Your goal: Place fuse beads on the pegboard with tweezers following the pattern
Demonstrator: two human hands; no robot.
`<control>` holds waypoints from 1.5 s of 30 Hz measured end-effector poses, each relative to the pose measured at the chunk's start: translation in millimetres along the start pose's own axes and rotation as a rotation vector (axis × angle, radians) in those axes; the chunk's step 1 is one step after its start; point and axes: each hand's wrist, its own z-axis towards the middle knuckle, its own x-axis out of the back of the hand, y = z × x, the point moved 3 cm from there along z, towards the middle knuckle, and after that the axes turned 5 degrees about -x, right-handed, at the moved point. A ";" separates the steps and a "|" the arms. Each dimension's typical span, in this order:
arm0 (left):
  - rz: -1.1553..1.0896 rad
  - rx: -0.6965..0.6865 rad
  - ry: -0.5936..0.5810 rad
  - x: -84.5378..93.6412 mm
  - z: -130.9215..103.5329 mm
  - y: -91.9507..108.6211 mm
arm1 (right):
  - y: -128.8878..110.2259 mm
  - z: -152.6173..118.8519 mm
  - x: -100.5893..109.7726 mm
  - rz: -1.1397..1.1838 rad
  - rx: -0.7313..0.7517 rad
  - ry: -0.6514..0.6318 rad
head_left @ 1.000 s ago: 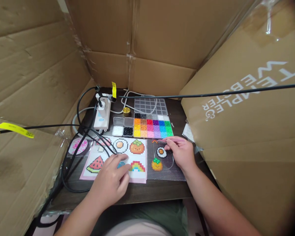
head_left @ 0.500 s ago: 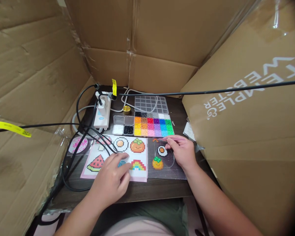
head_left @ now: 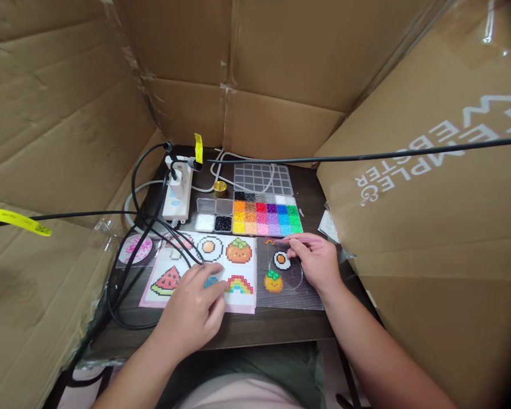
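My right hand (head_left: 317,260) pinches pink tweezers (head_left: 300,240), their tip pointing left at a small red and orange bead piece (head_left: 269,242) on the clear pegboard (head_left: 289,298). Below that piece, a bead fried egg (head_left: 281,261) and an orange bead persimmon (head_left: 273,281) lie on the board. My left hand (head_left: 198,301) rests on the pattern sheet (head_left: 187,264) with its fingers apart, holding nothing. Its fingertips are beside the printed rainbow (head_left: 240,285) and cover part of a blue picture. Fruit and egg pictures show around it.
Behind the board stands a divided box of coloured beads (head_left: 267,215), its clear lid (head_left: 264,179) laid back. White and black beads (head_left: 214,223) fill a small case. A power strip (head_left: 177,193), tangled black cables (head_left: 140,216) and a gold tin (head_left: 220,188) sit left. Cardboard walls (head_left: 281,125) surround the table.
The view has shifted slightly. Both hands stay in nearly the same place, and the tweezers remain at the small red and orange bead piece.
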 end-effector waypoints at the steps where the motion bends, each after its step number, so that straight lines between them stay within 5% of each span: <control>1: 0.002 0.001 -0.002 0.0 0.2 0.2 | 0.1 0.1 -0.1 -0.004 0.002 -0.001; 45: 0.024 0.002 -0.005 0.0 0.3 0.3 | -0.2 -1.3 -0.3 -0.014 0.027 0.012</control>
